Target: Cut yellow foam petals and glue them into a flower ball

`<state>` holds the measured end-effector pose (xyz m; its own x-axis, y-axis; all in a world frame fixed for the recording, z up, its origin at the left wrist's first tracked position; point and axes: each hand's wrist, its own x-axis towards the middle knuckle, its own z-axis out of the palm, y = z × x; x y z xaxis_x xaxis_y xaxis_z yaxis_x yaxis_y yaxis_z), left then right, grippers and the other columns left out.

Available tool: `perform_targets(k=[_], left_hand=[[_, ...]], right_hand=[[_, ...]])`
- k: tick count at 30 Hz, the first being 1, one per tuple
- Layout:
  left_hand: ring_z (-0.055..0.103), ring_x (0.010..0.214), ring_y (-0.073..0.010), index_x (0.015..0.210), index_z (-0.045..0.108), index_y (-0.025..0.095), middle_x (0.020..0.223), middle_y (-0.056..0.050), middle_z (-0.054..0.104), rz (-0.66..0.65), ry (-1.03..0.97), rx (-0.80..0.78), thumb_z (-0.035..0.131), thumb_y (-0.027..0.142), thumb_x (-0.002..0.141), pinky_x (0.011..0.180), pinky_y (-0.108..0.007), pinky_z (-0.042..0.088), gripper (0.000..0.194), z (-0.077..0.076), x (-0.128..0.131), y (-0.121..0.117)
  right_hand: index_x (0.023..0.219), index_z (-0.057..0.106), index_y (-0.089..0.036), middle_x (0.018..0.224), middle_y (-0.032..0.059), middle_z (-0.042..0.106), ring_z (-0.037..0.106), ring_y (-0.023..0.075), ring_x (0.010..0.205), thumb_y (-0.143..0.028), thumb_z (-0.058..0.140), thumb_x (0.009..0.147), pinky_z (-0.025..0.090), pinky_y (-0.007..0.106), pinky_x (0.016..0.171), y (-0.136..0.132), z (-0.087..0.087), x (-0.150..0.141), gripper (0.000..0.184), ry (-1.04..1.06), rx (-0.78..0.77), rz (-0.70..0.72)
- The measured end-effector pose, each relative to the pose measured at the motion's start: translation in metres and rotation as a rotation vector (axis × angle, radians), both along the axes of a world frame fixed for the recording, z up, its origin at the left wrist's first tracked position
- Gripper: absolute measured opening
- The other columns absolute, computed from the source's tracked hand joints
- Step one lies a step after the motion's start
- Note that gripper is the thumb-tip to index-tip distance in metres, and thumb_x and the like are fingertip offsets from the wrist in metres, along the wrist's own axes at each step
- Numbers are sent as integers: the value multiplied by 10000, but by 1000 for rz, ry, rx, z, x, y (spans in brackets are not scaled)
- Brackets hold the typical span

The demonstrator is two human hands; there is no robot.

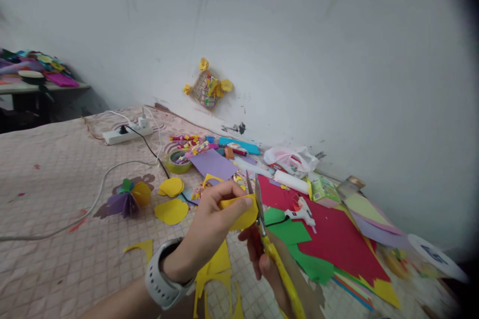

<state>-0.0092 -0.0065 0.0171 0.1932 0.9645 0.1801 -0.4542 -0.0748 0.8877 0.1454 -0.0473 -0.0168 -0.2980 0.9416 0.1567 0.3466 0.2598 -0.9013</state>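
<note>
"Which step is in hand?"

"I judge it is trimming. The left hand [215, 219] pinches the yellow paper piece [245, 219] between thumb and fingers, above the tablecloth [56, 194]. The right hand [271, 274] has its fingers closed around the yellow-handled scissors [277, 260], which stand slightly open at the paper's right edge."

"What does the next move call for?"

"In my opinion, a slow turning of the paper, so the scissors follow its curve."

"And around it?"

"Counting from this paper: yellow offcuts [217, 265] at six o'clock, round yellow cutouts [171, 212] at nine, the power strip [127, 135] at ten, the hot glue gun [301, 213] at three."

"The room?"

"A marked white wall [337, 60]; on it, at eleven, a woven hanging [204, 92] with yellow flowers."
</note>
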Motion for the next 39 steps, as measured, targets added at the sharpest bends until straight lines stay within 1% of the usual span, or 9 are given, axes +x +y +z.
perform_targets(k=[4,7,9,12,17,23,29,34,39], left_hand=[[457,467,-62,630,542,154,540,35,525,26,18,2,680,294,742,443,-161,352,226,-1,0,0],[445,452,-58,641,545,160,536,40,523,14,18,2,671,306,752,436,-163,341,223,-1,0,-1],[446,452,-61,644,543,163,538,38,529,17,22,0,667,308,755,438,-167,336,221,-1,0,-1],[455,482,-68,643,542,158,554,32,531,28,50,-2,669,310,752,458,-174,339,226,-1,-1,0],[450,527,-74,651,542,153,583,33,512,33,104,1,679,313,737,489,-184,338,228,0,-4,2],[454,547,-86,636,532,160,603,28,510,6,169,38,647,298,756,502,-202,341,216,3,-9,4],[479,565,-92,600,545,153,597,17,549,18,247,156,633,241,758,527,-204,357,201,7,-16,8],[552,559,-105,585,540,154,603,3,624,-60,183,146,622,181,738,522,-202,389,175,11,-18,8],[575,565,-112,583,538,155,617,-10,654,-91,178,145,614,165,733,531,-204,412,168,11,-19,8]], right_hand=[[908,577,-218,646,-25,397,383,140,563,-637,431,852,395,258,528,-2,5,2,447,-28,3,16],[891,610,-223,633,-21,416,418,148,589,-577,509,842,430,261,574,-3,5,3,371,-68,66,-57],[880,619,-218,622,-22,415,417,142,575,-603,502,832,431,256,562,-3,6,3,405,-71,62,-54],[872,609,-208,628,-22,414,387,125,532,-686,436,817,398,248,511,-6,11,1,511,-36,-10,-45],[862,619,-226,618,-23,389,420,152,576,-738,482,748,412,265,557,-14,16,-4,543,31,-70,-197],[853,578,-247,588,-56,286,305,140,521,-771,525,682,307,245,462,-8,13,-1,554,131,-183,-67],[903,577,-237,623,-36,353,316,134,526,-757,523,698,272,253,465,-6,15,3,561,102,-149,-24],[906,560,-226,609,-39,353,277,127,509,-753,496,721,214,259,463,-4,11,8,562,19,-148,39],[916,576,-220,601,-41,348,285,127,513,-731,493,742,220,257,458,-4,7,12,546,6,-114,34]])
